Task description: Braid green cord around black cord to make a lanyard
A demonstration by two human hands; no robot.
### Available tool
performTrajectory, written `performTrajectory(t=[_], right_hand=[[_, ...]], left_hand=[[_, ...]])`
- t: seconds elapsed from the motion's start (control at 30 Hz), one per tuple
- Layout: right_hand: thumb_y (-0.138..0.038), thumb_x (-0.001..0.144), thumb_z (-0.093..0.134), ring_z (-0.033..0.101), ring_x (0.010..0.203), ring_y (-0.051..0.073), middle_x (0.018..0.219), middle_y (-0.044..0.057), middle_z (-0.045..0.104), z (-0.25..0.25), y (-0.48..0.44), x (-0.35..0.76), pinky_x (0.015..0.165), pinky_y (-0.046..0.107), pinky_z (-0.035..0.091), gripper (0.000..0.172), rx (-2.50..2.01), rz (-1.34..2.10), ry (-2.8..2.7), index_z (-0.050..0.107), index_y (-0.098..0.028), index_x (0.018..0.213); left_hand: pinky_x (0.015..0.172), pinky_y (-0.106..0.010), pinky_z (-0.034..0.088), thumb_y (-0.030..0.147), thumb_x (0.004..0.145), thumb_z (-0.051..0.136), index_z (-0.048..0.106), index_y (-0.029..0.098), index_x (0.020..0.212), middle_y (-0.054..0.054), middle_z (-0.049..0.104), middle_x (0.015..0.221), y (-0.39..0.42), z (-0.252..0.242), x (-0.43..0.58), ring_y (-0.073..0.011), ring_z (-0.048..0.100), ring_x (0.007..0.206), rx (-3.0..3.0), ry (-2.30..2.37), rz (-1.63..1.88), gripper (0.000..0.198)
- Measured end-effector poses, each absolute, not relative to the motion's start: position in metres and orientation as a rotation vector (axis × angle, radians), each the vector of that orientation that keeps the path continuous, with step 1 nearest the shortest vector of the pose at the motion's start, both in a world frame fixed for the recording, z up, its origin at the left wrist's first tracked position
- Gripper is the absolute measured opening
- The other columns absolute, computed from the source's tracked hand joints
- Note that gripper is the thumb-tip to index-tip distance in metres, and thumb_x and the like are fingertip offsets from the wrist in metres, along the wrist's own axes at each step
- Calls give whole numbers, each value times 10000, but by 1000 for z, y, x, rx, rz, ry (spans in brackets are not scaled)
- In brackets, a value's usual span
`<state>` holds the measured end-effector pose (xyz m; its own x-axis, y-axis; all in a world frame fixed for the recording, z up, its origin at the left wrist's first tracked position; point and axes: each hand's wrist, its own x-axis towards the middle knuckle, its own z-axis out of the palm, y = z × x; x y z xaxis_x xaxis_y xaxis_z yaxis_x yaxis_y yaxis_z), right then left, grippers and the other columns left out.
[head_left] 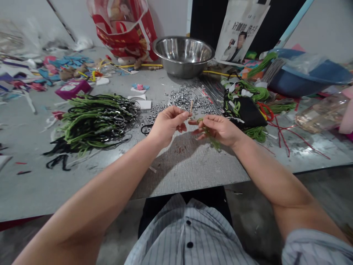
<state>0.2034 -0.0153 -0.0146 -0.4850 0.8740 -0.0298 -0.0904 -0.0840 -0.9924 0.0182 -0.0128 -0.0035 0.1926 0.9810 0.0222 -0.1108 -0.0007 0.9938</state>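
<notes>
My left hand point(168, 124) is closed in a pinch, with a short, thin pale stick point(191, 106) standing up at its fingertips. Just to the right, my right hand point(219, 129) holds a green cord point(213, 140), blurred, that hangs below its fingers. The two hands' fingertips nearly meet over the front of the table. Behind them lies a spread of small silver metal rings or nuts point(179, 97). A pile of green and black cords with metal rings point(93, 121) lies left of my left hand.
A steel bowl point(183, 70) stands at the back, beside a red and white bag point(124, 40). To the right are green cord bundles point(257, 94), a black packet point(250, 111), a blue basin point(298, 79) and a clear bottle point(317, 112). A purple box point(73, 89) sits left among scraps.
</notes>
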Motion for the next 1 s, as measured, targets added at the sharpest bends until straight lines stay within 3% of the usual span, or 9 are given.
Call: performTrajectory(t=[0.1,0.33,0.57,0.83,1.0], right_hand=[[-481,714,704,589,730,117,864,5,652,-18,-16,201,705,297,486,275,-895,1600,-1506,657,-211,732],[-497,712,694,571,1012,168,859,16,666,-11,-18,196,944,353,400,281,-967,1309,-1659,666,-221,666],[-538,701,683,558,1063,198,972,56,650,-11,-20,195,973,391,380,347,-996,1178,-1772,649,-204,615],[-567,769,591,567,862,189,855,55,612,-14,-16,195,874,384,406,399,-1037,903,-1966,614,-203,608],[-607,787,540,542,811,187,814,51,584,-14,-14,197,818,370,408,441,-1020,787,-2032,547,-210,594]], left_hand=[[483,-201,443,223,786,624,428,182,694,33,643,671,-19,-2,23,-57,567,466,1134,856,1021,221],[539,-215,513,171,801,624,450,167,732,40,622,658,-28,-1,32,-80,635,519,1032,884,891,187],[473,-206,491,153,822,593,455,170,742,55,575,573,-26,2,31,-89,617,464,1041,944,819,161],[472,-209,489,259,817,623,451,184,721,41,602,563,-24,-2,28,-77,582,430,1152,1014,742,211],[400,-202,414,243,824,606,464,192,674,70,484,499,-22,-9,27,-53,483,364,1167,996,723,213]])
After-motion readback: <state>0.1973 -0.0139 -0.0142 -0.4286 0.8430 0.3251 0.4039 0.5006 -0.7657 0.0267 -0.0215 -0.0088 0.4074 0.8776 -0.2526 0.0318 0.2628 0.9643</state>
